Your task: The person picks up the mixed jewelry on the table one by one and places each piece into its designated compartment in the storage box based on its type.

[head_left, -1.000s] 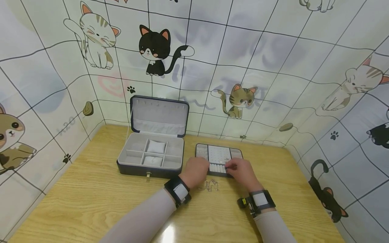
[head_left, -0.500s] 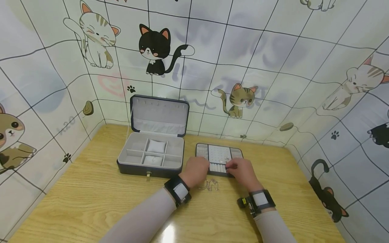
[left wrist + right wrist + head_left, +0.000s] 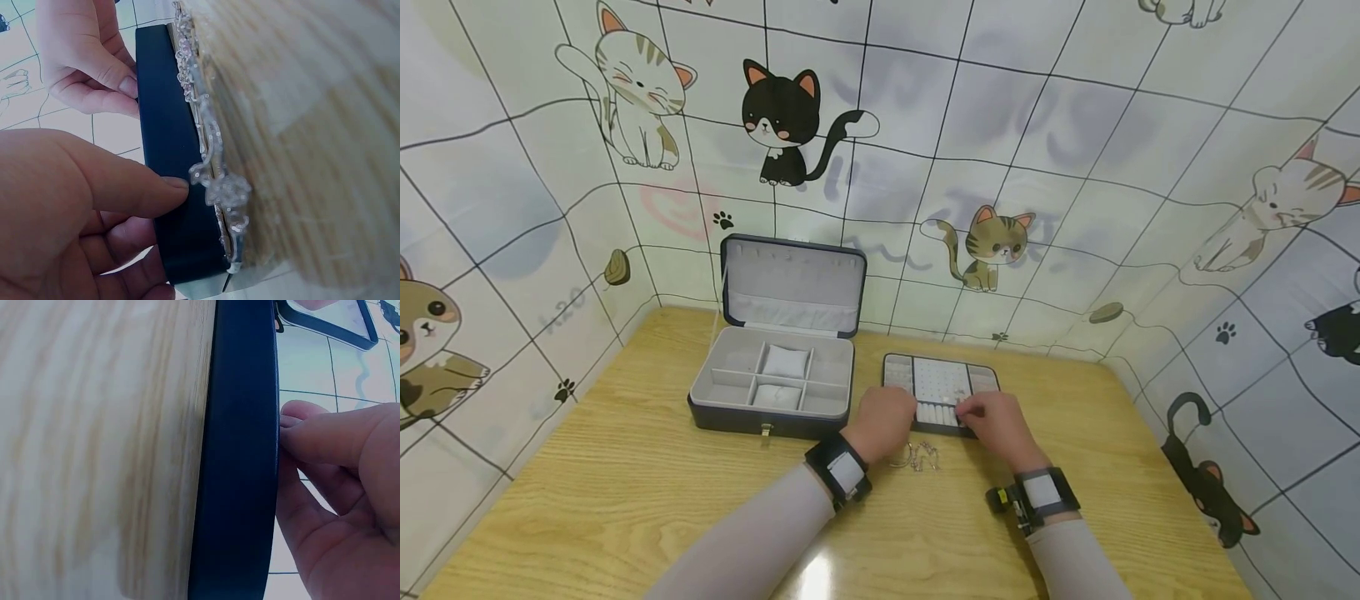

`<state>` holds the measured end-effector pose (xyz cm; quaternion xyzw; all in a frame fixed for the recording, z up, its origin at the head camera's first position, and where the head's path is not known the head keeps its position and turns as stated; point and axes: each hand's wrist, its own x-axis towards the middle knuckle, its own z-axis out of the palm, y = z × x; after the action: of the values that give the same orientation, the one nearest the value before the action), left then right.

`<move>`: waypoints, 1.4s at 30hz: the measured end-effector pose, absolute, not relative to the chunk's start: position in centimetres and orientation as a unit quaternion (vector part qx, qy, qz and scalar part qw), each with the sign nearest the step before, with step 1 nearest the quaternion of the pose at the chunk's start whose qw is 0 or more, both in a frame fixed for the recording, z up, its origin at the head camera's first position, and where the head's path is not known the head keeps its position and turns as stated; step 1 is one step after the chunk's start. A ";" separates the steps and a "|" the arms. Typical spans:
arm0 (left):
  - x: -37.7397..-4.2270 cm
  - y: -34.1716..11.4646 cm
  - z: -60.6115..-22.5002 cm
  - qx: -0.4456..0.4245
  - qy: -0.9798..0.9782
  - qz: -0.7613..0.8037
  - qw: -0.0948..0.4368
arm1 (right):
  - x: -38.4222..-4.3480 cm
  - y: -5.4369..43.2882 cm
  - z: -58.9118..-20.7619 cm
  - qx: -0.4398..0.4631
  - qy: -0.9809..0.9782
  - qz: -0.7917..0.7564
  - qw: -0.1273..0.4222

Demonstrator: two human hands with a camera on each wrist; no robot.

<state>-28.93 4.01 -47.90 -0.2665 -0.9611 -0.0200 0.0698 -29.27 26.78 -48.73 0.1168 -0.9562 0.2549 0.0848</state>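
A dark-edged jewelry tray [image 3: 942, 379] with pale compartments, a dotted earring panel and white ring rolls lies on the table. My left hand [image 3: 887, 421] grips its front left part; in the left wrist view the thumb [image 3: 150, 190] presses the dark side wall while the other fingers curl at the tray's edge. My right hand [image 3: 1000, 427] is over the tray's front right, thumb and index finger [image 3: 300, 409] brought together by the ring rolls. I cannot tell what is between those fingertips. Silvery jewelry with a flower-shaped piece [image 3: 228, 190] lies in front of the tray.
An open jewelry box [image 3: 808, 427] stands left of the tray, its lid [image 3: 793, 287] upright and two white cushions [image 3: 786, 363] inside. More thin jewelry [image 3: 925, 457] lies on the wooden table [image 3: 625, 500]. Cat-patterned cloth [image 3: 895, 100] rises behind and at both sides.
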 end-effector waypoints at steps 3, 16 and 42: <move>-28.9 4.0 -47.8 -0.268 -0.960 -0.021 0.076 | -29.3 26.8 -48.8 0.111 -0.956 0.258 0.081; -29.0 4.1 -47.9 -0.264 -0.963 -0.016 0.060 | -29.2 26.6 -48.5 0.100 -0.959 0.258 0.067; -29.2 4.1 -48.0 -0.259 -0.964 -0.021 0.052 | -29.5 26.2 -48.5 0.090 -0.965 0.239 0.058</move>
<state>-29.17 4.15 -47.97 -0.2594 -0.9641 -0.0213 0.0522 -29.47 26.22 -48.53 0.0898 -0.9650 0.2394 0.0581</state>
